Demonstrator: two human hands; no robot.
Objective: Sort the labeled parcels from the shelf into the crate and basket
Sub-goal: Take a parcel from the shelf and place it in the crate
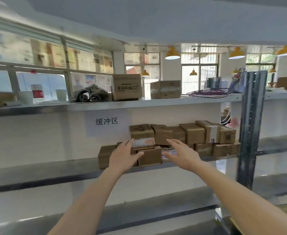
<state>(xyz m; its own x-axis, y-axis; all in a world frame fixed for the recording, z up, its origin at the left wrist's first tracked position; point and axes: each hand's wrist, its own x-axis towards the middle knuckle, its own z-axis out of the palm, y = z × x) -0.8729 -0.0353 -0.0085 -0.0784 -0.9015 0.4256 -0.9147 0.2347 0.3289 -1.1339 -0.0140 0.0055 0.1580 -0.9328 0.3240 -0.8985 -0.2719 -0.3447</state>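
Several brown cardboard parcels are stacked in two layers on the middle shelf, under a wall sign with Chinese characters. A small parcel with a pale printed label lies at the front of the pile, above a plain brown one. My left hand reaches in with fingers spread, just left of these two parcels and in front of another. My right hand is spread open to their right, over a labeled parcel. Neither hand grips anything. No crate or basket is in view.
The top shelf carries two larger cartons, cups, a dark bundle and a purple cable coil. A grey steel upright stands at the right of the pile. Lower shelves run below my arms.
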